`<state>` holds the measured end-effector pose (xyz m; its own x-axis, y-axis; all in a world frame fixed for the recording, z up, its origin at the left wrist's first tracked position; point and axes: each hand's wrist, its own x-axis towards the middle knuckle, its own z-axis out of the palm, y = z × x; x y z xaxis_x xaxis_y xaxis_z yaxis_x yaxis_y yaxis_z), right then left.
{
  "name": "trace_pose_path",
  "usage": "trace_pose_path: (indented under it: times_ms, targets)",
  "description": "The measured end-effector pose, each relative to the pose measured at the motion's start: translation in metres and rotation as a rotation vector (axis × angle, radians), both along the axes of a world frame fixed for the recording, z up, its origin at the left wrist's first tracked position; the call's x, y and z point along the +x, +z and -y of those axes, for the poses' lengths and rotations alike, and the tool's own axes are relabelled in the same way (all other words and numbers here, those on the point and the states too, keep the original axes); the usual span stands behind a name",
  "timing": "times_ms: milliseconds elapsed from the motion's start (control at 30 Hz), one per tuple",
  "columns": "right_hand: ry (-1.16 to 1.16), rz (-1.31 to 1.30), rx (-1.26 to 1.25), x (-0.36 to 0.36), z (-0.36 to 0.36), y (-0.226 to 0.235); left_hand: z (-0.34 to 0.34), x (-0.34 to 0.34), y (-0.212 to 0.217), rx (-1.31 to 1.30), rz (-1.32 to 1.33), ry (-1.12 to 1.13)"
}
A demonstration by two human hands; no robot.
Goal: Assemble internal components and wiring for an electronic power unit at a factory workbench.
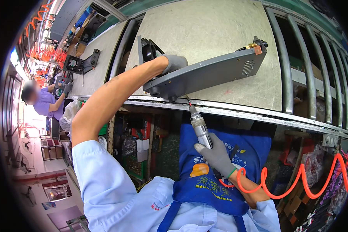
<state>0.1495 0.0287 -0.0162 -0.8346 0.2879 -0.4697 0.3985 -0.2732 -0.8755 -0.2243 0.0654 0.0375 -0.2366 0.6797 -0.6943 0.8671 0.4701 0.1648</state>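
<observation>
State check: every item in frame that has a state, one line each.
left hand: gloved, gripping the grey metal housing
grey metal housing: tilted on edge on the workbench
right hand: gloved, gripping the pneumatic screwdriver
pneumatic screwdriver: bit against housing's lower edge
orange air hose: coiled, hanging

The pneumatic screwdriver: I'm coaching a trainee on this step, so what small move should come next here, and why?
Probably press the pneumatic screwdriver straight into the near edge of the grey metal panel. Its bit tip already sits at that edge by a black foot, the right hand grips the tool's body, and the left hand steadies the panel on the workbench.
</observation>
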Motion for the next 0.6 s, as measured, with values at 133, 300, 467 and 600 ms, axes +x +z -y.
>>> trace_pose_path:
  times_ms: [133,300,467,600]
  targets:
    - [-0.008,-0.005,0.029,-0.001,0.000,0.000,0.004,-0.006,-0.019,-0.010,0.131,0.100]
    - [0.018,0.030,-0.037,-0.007,0.001,0.005,0.021,-0.031,-0.056,0.049,0.332,0.239]
    - [-0.031,-0.005,-0.051,-0.007,0.005,-0.003,0.005,-0.015,-0.042,0.039,0.269,0.135]
    - [-0.029,0.003,-0.220,-0.009,0.009,0.001,0.007,-0.014,-0.040,0.041,0.256,0.136]
